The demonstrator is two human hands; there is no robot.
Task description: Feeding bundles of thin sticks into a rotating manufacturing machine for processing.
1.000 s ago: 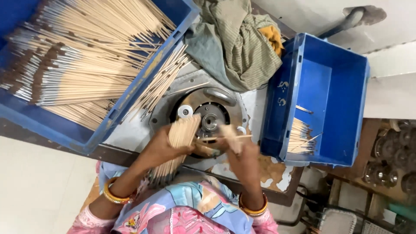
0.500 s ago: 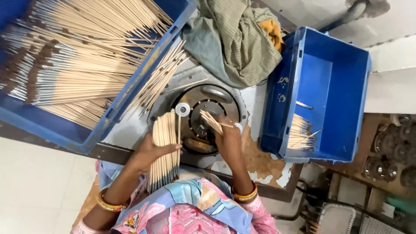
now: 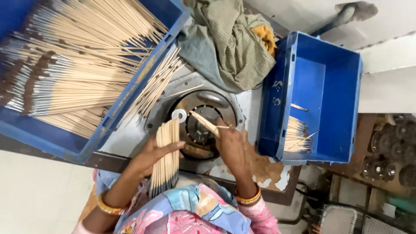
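My left hand (image 3: 149, 158) grips a thick bundle of thin wooden sticks (image 3: 167, 156), held upright beside the round metal machine head (image 3: 203, 117). My right hand (image 3: 234, 149) holds a few sticks (image 3: 206, 123) angled over the dark centre opening of that machine head. A small white ring (image 3: 179, 115) sits on the machine's rim just above the bundle.
A large blue crate (image 3: 56, 138) heaped with sticks sits at the left, some sticks spilling over its edge. A smaller blue crate (image 3: 342, 99) at the right holds a small pile of sticks (image 3: 299, 136). Crumpled green cloth (image 3: 234, 43) lies behind the machine.
My left hand has tilted the bundle upright and drawn it slightly left. My right hand has moved up over the machine opening with a few sticks.
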